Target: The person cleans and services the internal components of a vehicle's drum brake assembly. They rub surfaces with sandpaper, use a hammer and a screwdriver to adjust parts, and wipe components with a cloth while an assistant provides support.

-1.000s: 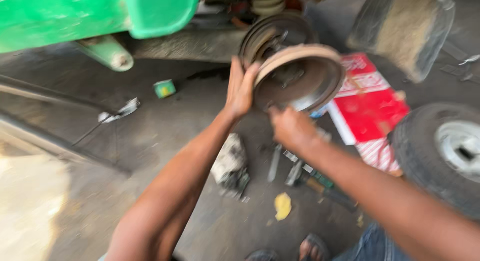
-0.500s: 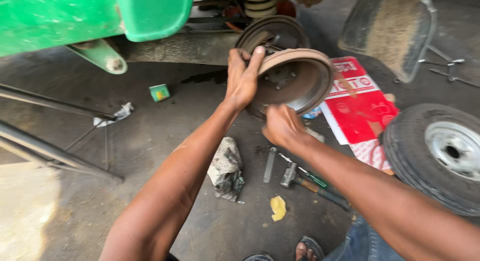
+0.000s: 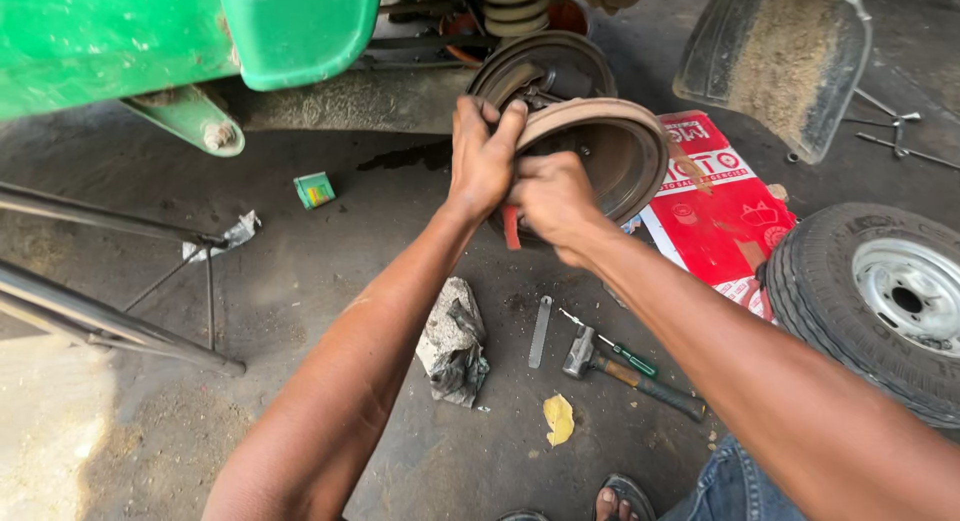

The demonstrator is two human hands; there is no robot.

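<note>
A rusty brown brake drum (image 3: 615, 151) is held tilted in front of the dark round backing plate (image 3: 545, 69) under a green vehicle (image 3: 180, 31). My left hand (image 3: 482, 161) grips the drum's left rim with fingers curled over the edge. My right hand (image 3: 552, 199) is on the drum's lower left rim, next to the left hand, closed around it. A small red object (image 3: 511, 227) shows below my hands; I cannot tell what it is.
A wheel with tyre (image 3: 880, 296) lies at right beside a red cardboard sheet (image 3: 725, 216). On the floor lie a hammer (image 3: 625, 371), a screwdriver (image 3: 615, 348), a flat metal bar (image 3: 540, 331), a grey rag (image 3: 452, 346) and a small green box (image 3: 314, 190). Metal rods (image 3: 100, 321) run at left.
My right hand moved up from below the drum onto its lower left rim beside my left hand. The drum sits closer to the backing plate.
</note>
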